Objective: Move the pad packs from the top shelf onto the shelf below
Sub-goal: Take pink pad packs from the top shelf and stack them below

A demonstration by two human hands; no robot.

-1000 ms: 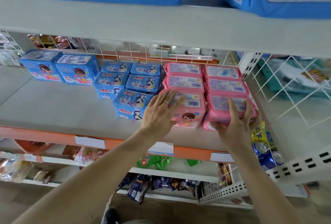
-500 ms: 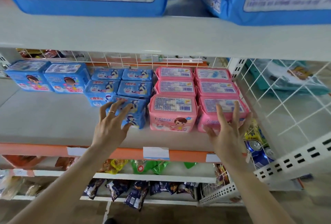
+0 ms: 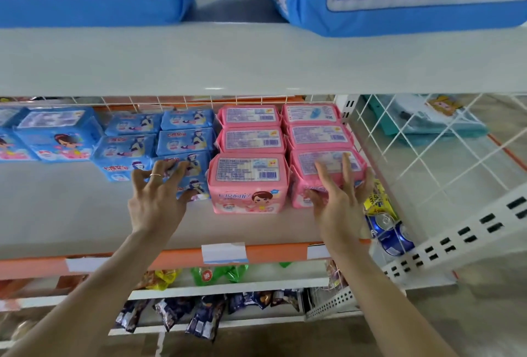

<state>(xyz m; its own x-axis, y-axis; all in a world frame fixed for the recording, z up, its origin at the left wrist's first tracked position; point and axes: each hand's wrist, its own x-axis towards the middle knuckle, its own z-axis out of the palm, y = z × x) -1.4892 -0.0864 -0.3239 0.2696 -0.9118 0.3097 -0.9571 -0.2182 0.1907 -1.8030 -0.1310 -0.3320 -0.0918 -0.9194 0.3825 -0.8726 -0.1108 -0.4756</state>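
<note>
So | left hand (image 3: 158, 200) centre-left, fingers curled onto front blue pack (image 3: 190, 170) | right hand (image 3: 340, 205) centre-right, fingers spread against front-right pink pack (image 3: 328, 164) | big blue pad packs (image 3: 399, 18) on top shelf (image 3: 256, 65), upper frame

Bare left forearm (image 3: 85, 299) and bare right forearm (image 3: 393, 299), each uncovered right to the lower edge of view, left hand (image 3: 158, 200) long-fingered with a thin pale ring (image 3: 155, 175) round one finger, right hand (image 3: 339, 208) likewise slim and long-fingered.
</note>
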